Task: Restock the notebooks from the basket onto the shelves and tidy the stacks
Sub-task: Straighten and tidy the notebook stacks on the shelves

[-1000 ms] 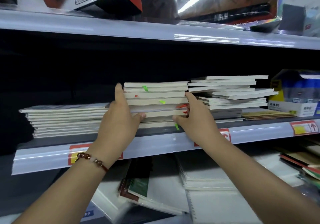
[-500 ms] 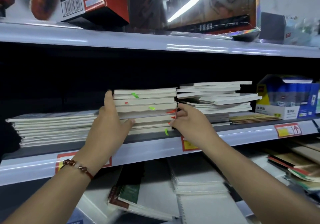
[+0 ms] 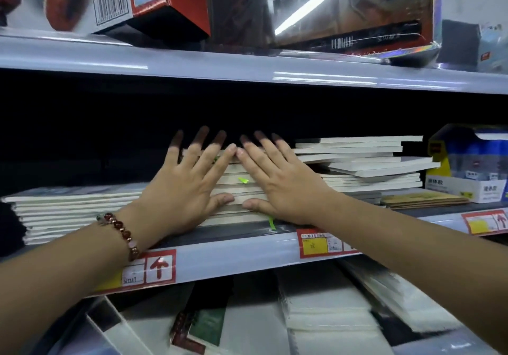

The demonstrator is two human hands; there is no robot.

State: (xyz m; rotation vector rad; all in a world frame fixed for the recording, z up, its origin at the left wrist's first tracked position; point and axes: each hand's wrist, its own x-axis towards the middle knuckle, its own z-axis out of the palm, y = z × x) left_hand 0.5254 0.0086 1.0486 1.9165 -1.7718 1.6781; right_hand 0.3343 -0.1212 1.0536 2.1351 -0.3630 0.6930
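A middle stack of white-edged notebooks [image 3: 242, 189] with small green tabs sits on the grey shelf [image 3: 236, 255]. My left hand [image 3: 187, 187] lies flat against the stack's front, fingers spread and straight, with a bead bracelet on its wrist. My right hand [image 3: 277, 184] presses flat beside it in the same way, and the two index fingertips almost meet. A lower, wider stack of notebooks [image 3: 74, 209] lies to the left. An uneven stack [image 3: 365, 162] stands to the right, some books jutting out. No basket is in view.
A blue and white box [image 3: 470, 167] and thin brown pads [image 3: 423, 200] sit at the shelf's right. Large boxed goods [image 3: 154, 0] fill the shelf above. Spiral notebooks and pads [image 3: 316, 316] lie on the shelf below. Red price tags [image 3: 319, 244] line the shelf edge.
Both hands have left the sides of the middle stack and now lie flat with spread fingers on its front. The view has shifted closer and slightly upward.
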